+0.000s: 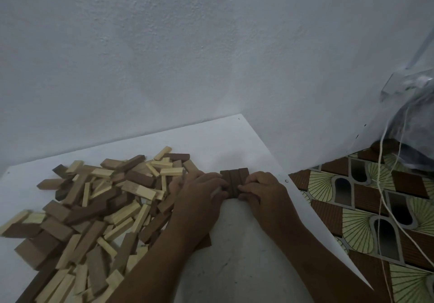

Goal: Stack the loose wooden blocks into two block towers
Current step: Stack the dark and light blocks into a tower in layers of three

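While the loose blocks [94, 206] lie left, both hands' curled fingers [246, 186] pinch three dark blocks [234, 180] together on the white surface [246, 255].

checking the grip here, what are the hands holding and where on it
Both hands hold a row of three dark blocks lying side by side on the white board. The left hand presses its left side, the right hand its right side, at the near ends.

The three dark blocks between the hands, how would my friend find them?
Look at the white board, right of the big block pile. Three dark brown blocks lie side by side, apart from the jumble, between the left hand and right hand.
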`<state>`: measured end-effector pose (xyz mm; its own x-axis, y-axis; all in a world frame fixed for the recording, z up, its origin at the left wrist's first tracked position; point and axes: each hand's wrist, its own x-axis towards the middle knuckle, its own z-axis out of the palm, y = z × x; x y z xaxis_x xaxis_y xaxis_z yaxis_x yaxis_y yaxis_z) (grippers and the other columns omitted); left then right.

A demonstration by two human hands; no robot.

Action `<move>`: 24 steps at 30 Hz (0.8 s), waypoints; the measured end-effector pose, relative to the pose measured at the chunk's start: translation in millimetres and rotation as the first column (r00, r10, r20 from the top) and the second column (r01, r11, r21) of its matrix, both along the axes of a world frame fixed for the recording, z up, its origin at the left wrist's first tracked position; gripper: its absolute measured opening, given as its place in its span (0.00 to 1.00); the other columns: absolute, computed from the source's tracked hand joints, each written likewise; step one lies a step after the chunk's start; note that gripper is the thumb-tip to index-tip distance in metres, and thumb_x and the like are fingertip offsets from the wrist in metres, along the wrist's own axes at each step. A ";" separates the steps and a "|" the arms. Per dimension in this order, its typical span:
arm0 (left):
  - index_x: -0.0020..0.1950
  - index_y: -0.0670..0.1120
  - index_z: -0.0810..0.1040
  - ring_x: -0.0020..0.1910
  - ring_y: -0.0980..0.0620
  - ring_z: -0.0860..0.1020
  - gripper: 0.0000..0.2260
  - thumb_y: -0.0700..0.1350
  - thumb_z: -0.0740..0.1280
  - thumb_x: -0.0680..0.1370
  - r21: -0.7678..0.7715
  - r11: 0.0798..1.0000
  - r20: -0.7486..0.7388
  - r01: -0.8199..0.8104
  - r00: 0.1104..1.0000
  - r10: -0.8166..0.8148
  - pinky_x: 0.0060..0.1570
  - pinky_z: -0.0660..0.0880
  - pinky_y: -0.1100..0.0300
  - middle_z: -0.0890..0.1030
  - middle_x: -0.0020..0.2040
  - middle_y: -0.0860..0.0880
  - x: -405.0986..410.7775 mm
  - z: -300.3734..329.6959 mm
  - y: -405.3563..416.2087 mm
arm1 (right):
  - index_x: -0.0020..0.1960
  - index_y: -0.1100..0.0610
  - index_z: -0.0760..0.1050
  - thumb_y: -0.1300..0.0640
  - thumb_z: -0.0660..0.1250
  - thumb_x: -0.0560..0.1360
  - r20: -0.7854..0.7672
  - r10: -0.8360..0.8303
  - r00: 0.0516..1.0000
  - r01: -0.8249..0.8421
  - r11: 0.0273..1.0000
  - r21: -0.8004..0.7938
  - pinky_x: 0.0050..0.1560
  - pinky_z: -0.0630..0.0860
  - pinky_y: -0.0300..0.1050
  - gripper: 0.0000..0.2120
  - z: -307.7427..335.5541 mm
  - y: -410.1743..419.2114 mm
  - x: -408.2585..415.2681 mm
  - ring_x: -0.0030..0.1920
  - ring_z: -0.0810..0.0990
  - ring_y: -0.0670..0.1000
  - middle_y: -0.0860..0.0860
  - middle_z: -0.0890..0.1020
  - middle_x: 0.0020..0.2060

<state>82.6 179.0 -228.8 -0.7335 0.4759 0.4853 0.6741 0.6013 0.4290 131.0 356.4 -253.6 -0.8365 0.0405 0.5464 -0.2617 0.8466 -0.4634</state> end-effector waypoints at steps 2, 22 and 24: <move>0.43 0.46 0.85 0.48 0.57 0.71 0.04 0.42 0.69 0.73 -0.003 1.000 0.015 0.004 1.000 -0.004 0.50 0.65 0.63 0.84 0.47 0.52 -0.7 0.0 0.2 | 0.42 0.60 0.84 0.64 0.70 0.69 -0.007 0.001 1.000 -0.001 1.000 0.006 0.43 0.68 0.33 0.05 0.0 0.1 -0.1 0.39 0.77 0.52 0.52 0.80 0.38; 0.48 0.53 0.83 0.47 0.61 0.80 0.05 0.46 0.67 0.78 0.318 0.929 0.330 -0.189 0.941 0.079 0.49 0.78 0.58 0.83 0.48 0.58 18.4 68.0 -37.8 | 0.45 0.60 0.82 0.52 0.67 0.76 -0.132 0.004 0.991 -0.001 1.000 0.022 0.49 0.73 0.39 0.11 12.8 -6.2 14.9 0.44 0.77 0.52 0.53 0.79 0.41; 0.49 0.49 0.83 0.46 0.62 0.81 0.05 0.42 0.67 0.79 0.387 0.908 0.345 -0.163 0.938 0.021 0.41 0.74 0.71 0.84 0.47 0.55 27.7 82.2 -56.3 | 0.45 0.61 0.83 0.55 0.69 0.76 -0.174 0.078 0.982 -0.064 0.995 0.081 0.46 0.75 0.44 0.08 15.0 -15.3 19.3 0.43 0.77 0.53 0.53 0.80 0.41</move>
<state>110.3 122.7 -146.6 -0.9138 0.2130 0.3457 0.4035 0.3801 0.8323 150.3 341.0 -238.6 -0.7255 -0.0619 0.6855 -0.3947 0.8533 -0.3407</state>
